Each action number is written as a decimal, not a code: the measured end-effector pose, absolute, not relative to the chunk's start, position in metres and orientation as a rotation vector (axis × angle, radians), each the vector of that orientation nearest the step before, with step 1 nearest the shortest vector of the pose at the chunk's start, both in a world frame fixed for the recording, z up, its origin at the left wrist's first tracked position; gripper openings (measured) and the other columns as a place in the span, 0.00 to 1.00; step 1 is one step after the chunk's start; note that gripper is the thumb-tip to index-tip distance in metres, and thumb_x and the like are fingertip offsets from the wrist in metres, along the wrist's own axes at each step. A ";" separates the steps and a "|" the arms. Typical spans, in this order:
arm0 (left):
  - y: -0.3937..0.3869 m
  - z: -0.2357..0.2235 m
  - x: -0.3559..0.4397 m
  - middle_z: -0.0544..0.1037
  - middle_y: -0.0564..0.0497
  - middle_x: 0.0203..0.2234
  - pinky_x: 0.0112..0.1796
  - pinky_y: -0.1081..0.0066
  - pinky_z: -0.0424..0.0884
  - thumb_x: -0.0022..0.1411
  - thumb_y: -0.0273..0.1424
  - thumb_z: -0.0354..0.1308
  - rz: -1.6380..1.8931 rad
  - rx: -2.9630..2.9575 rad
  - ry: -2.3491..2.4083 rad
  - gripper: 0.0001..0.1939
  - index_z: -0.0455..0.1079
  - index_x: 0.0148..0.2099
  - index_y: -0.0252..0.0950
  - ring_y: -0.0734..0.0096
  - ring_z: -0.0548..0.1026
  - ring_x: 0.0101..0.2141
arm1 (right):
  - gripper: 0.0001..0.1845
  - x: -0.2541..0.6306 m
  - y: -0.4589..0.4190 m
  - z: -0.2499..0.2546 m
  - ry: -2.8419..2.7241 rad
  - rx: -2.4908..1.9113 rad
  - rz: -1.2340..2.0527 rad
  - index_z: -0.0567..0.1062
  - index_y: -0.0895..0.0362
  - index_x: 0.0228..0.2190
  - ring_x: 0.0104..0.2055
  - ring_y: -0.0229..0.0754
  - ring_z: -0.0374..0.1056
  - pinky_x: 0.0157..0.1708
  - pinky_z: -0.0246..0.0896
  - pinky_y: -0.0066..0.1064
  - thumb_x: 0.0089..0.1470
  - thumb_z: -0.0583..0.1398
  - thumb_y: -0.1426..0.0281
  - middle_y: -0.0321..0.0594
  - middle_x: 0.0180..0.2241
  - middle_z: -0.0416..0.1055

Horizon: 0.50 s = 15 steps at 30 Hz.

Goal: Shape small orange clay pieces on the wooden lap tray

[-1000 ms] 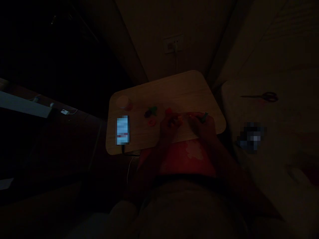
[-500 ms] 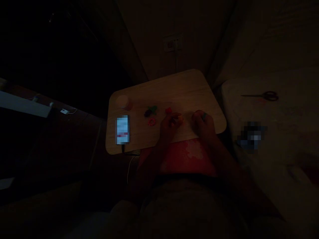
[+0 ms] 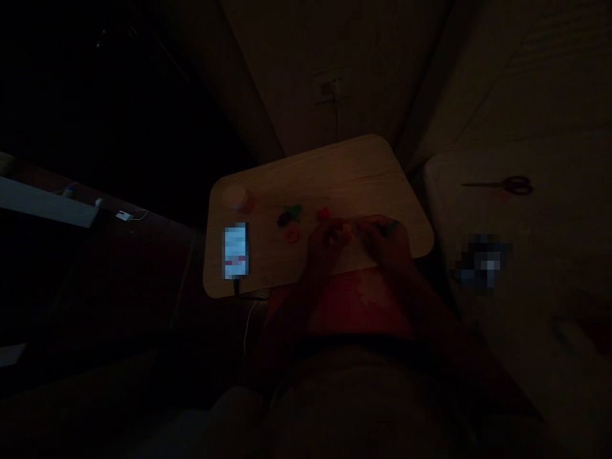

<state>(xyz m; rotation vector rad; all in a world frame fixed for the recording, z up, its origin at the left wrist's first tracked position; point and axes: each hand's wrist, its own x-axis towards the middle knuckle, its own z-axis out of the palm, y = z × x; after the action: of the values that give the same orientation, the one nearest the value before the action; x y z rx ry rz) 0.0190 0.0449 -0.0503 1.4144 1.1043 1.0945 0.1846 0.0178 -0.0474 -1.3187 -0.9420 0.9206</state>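
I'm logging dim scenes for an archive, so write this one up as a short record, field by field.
light: very dim; lit phone brightest
left hand: fingers at small orange piece
right hand: close by, with green item; details unclear
wooden table: also bears red piece, reddish ring, green piece, dark piece, pale round container
right of table: scissors, pale surface

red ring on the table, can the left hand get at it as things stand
Probably yes: the red ring lies on the table just beside the left hand, with nothing seen between them, though the fingers seem to hold a small orange piece.
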 end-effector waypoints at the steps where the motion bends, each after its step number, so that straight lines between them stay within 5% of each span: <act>1: 0.045 -0.050 0.019 0.82 0.50 0.38 0.35 0.73 0.69 0.60 0.45 0.72 1.103 1.402 1.095 0.18 0.79 0.46 0.39 0.73 0.74 0.32 | 0.10 0.185 0.018 -0.048 -0.954 -1.320 0.925 0.82 0.52 0.28 0.36 0.46 0.77 0.42 0.71 0.38 0.50 0.69 0.59 0.40 0.32 0.82; 8: 0.045 -0.045 0.020 0.82 0.51 0.34 0.32 0.75 0.67 0.53 0.43 0.76 1.126 1.342 1.074 0.19 0.80 0.42 0.38 0.75 0.71 0.30 | 0.08 0.184 0.017 -0.048 -0.938 -1.307 0.944 0.83 0.54 0.25 0.31 0.44 0.75 0.34 0.69 0.34 0.45 0.71 0.62 0.40 0.28 0.82; 15: 0.043 -0.045 0.020 0.81 0.52 0.34 0.32 0.74 0.67 0.55 0.42 0.74 1.128 1.343 1.049 0.18 0.81 0.44 0.39 0.75 0.71 0.30 | 0.13 0.185 0.016 -0.052 -1.032 -1.276 0.918 0.78 0.54 0.25 0.30 0.41 0.70 0.33 0.65 0.33 0.54 0.66 0.59 0.38 0.26 0.76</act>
<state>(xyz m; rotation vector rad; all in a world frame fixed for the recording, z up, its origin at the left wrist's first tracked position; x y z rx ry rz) 0.0199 0.0434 -0.0446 1.3426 1.0493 1.1280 0.1853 0.0161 -0.0522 -1.2757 -1.0320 0.9181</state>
